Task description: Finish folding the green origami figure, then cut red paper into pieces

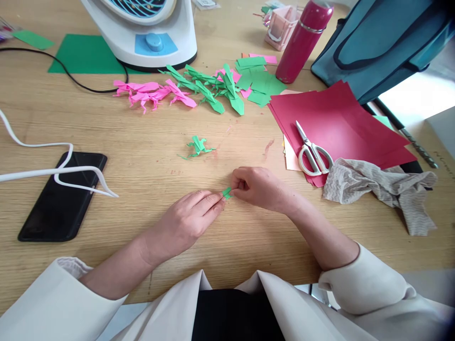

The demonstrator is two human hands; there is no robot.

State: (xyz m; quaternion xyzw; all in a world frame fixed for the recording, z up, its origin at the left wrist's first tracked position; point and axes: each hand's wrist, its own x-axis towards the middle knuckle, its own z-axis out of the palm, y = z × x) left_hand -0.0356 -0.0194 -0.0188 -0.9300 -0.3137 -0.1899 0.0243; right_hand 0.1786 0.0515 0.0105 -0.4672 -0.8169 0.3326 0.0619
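Note:
Between my two hands is a small piece of folded green paper, held low over the table's middle. My left hand pinches its left side, fingers stretched together toward it. My right hand grips the other side between thumb and curled fingers. Most of the paper is hidden by the fingertips. Just beyond the hands lies a small green folded-paper figure with thin legs. Farther back are several pink folded-paper figures and several longer green ones, lying in a heap.
White-handled scissors rest on red paper sheets at right, near a crumpled cloth. A pink bottle and blue bag stand behind. At left are a phone, a white cable and a white fan.

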